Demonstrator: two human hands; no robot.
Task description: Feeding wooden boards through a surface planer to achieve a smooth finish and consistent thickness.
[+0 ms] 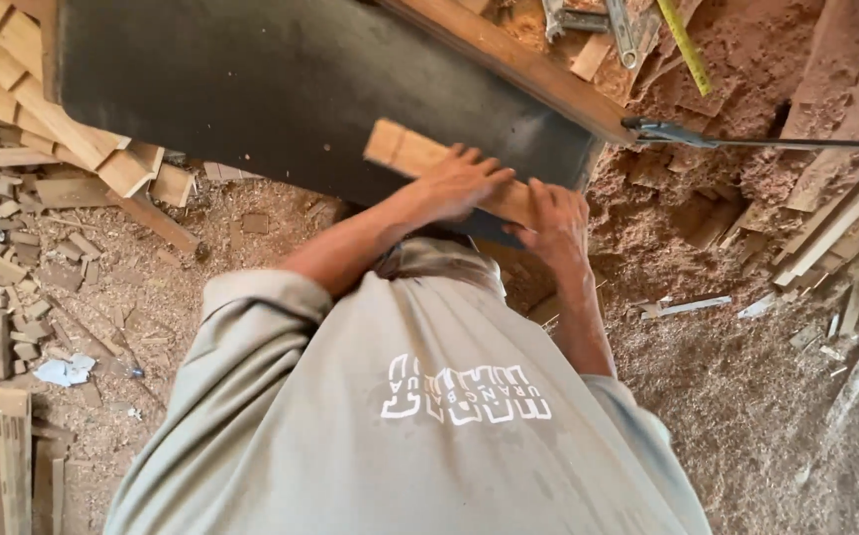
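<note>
A short, pale wooden strip (404,151) lies slanted at the near edge of a dark flat machine table (251,79). My left hand (459,183) lies over the middle of the strip with its fingers spread along it. Just to the right, my right hand (553,223) grips the strip's near end, fingers curled over the top. Both forearms reach out from my grey printed shirt (400,416), which fills the lower part of the view. The part of the strip under my hands is hidden.
A long wooden rail (508,59) runs slantwise along the table's right side. A thin metal rod (776,144) juts right from its end. A yellow tape measure (685,45) and metal tools lie in deep sawdust (726,376). Offcut blocks (13,248) litter the left floor.
</note>
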